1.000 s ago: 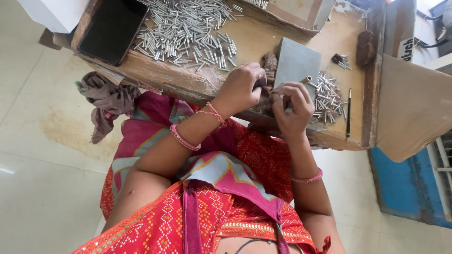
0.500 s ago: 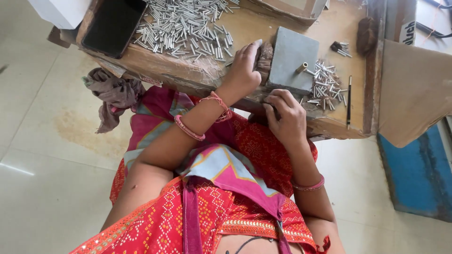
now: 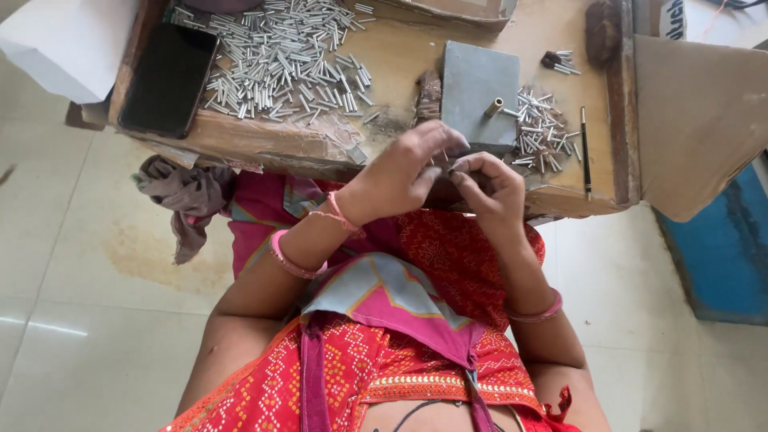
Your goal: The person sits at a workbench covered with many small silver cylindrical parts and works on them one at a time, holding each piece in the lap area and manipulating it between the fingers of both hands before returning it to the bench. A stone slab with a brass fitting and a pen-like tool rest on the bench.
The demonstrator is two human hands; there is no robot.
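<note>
My left hand [image 3: 400, 172] and my right hand [image 3: 490, 186] meet fingertip to fingertip over the near edge of the low wooden table [image 3: 400, 56]. Together they pinch a small thin metal piece [image 3: 445, 158], mostly hidden by the fingers. Just beyond them lies a grey metal block [image 3: 472, 80] with a short brass cylinder [image 3: 494, 106] standing on it. A small heap of silver tubes [image 3: 542, 132] lies to the right of the block. A large spread of the same tubes [image 3: 280, 52] covers the table's left half.
A black phone [image 3: 166, 78] lies at the table's left edge, a thin dark rod [image 3: 586, 152] and a dark brush [image 3: 602, 32] at its right. A brown cloth [image 3: 188, 200] hangs beside my knee. A cardboard flap [image 3: 704, 120] stands right, white paper [image 3: 68, 44] left.
Both hands have pulled back from the grey block toward my body and closed together at the table's near edge. My left hand has let go of the block's side.
</note>
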